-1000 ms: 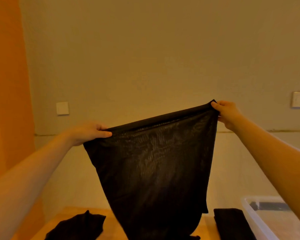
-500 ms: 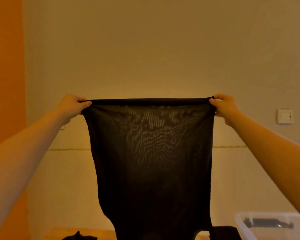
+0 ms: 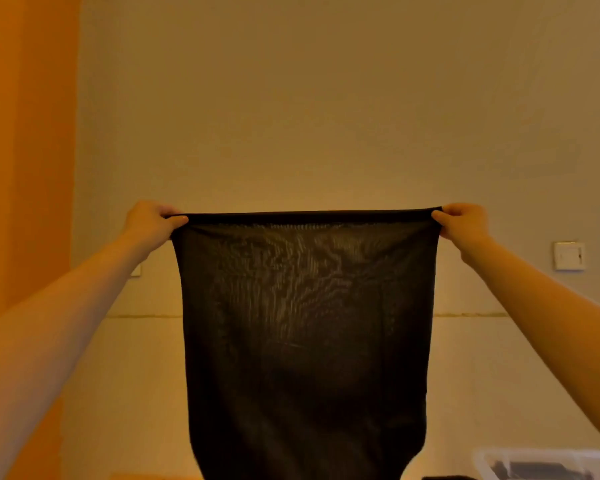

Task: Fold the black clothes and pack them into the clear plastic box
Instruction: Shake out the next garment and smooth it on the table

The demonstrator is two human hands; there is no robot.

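I hold the garment [image 3: 305, 334] up at centre, spread flat, unfolded; my left hand [image 3: 151, 221] at nine o'clock and right hand [image 3: 463, 225] at three pinch its top corners with curled fingers; the box [image 3: 541, 460] at five o'clock already holds something dark; folding this piece remains, I judge.

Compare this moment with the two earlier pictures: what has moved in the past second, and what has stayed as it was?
The left hand rose until level with the right hand, so the top edge of the black garment, slanted a second ago, is now level and taut. The view tilted up: the table's dark clothes have nearly dropped from sight, and only a corner of the clear plastic box shows. Both hands still pinch the garment's top corners.
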